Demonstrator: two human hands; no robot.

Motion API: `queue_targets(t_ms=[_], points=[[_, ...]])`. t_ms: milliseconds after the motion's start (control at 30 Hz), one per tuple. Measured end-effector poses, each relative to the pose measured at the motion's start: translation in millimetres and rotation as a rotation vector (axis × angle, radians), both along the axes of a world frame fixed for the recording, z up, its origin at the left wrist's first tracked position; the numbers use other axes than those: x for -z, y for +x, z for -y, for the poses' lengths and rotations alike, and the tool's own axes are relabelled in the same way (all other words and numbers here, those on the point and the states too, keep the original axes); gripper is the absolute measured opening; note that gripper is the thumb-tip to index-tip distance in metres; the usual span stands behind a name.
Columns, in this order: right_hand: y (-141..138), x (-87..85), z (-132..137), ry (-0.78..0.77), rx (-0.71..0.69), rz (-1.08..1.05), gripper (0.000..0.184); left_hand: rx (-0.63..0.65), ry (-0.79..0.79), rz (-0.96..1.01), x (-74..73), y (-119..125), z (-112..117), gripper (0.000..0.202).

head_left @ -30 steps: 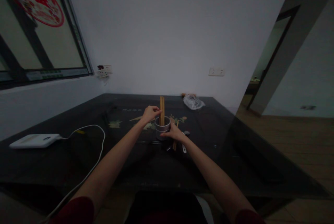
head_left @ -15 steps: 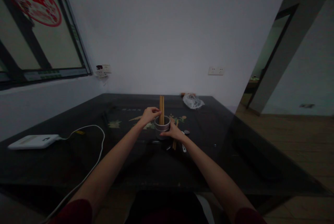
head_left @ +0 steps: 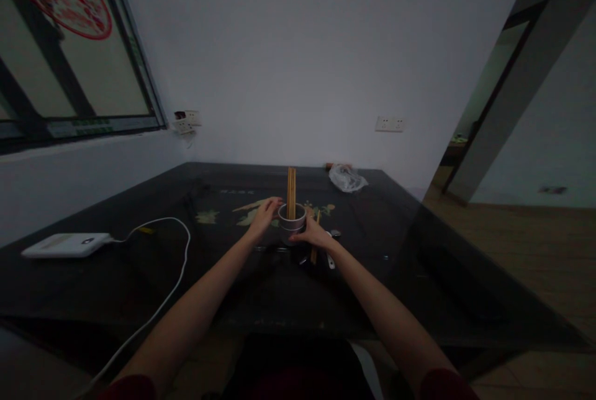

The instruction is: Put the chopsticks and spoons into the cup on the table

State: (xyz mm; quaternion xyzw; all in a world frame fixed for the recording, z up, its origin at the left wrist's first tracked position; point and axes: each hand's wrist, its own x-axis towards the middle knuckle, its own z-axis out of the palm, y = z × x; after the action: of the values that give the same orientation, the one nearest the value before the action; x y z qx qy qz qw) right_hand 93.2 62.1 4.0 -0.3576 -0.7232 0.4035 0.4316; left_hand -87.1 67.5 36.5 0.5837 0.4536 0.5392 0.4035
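Observation:
A pale cylindrical cup [head_left: 292, 226] stands upright on the dark table, with several wooden chopsticks [head_left: 291, 194] sticking up out of it. My right hand [head_left: 315, 232] is wrapped round the cup's right side. At the cup's left, close to the rim, my left hand [head_left: 264, 216] has its fingers extended and is off the chopsticks; whether the fingertips touch the cup is hard to see. Just right of the cup and partly behind my right hand lie more chopsticks [head_left: 313, 256] and a spoon with a white handle [head_left: 331, 261].
A white device [head_left: 67, 245] with a white cable [head_left: 187, 251] lies on the left of the table [head_left: 261, 300]. A crumpled clear plastic bag [head_left: 347, 179] rests at the back near the wall. A dark long object [head_left: 459, 282] sits at the right.
My left hand has let go of the chopsticks and lowered to the cup's left side. The chopsticks now stand in the cup by themselves. My right hand stays on the cup.

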Motion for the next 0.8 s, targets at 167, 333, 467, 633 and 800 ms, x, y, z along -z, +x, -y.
queue_targets(t_ms=[167,333,467,633,800], points=[[1.9,-1.7,0.5,-0.017,-0.017,-0.008,0.093,0.045,-0.112,0.061,2.2,2.2,9.7,0.041],[3.1,0.1,-2.5,-0.070,-0.067,-0.079,0.094,0.025,-0.135,0.061,6.2,6.1,8.8,0.034],[3.6,-0.3,-2.0,-0.076,-0.078,-0.081,0.094,0.005,-0.146,0.066,6.6,5.8,7.9,0.030],[5.0,-4.8,2.7,-0.063,-0.064,-0.047,0.094,-0.001,-0.148,0.098,4.7,5.4,8.0,0.030],[5.1,-4.9,0.8,-0.101,-0.076,-0.046,0.094,-0.007,-0.123,0.122,5.2,6.6,8.6,0.028]])
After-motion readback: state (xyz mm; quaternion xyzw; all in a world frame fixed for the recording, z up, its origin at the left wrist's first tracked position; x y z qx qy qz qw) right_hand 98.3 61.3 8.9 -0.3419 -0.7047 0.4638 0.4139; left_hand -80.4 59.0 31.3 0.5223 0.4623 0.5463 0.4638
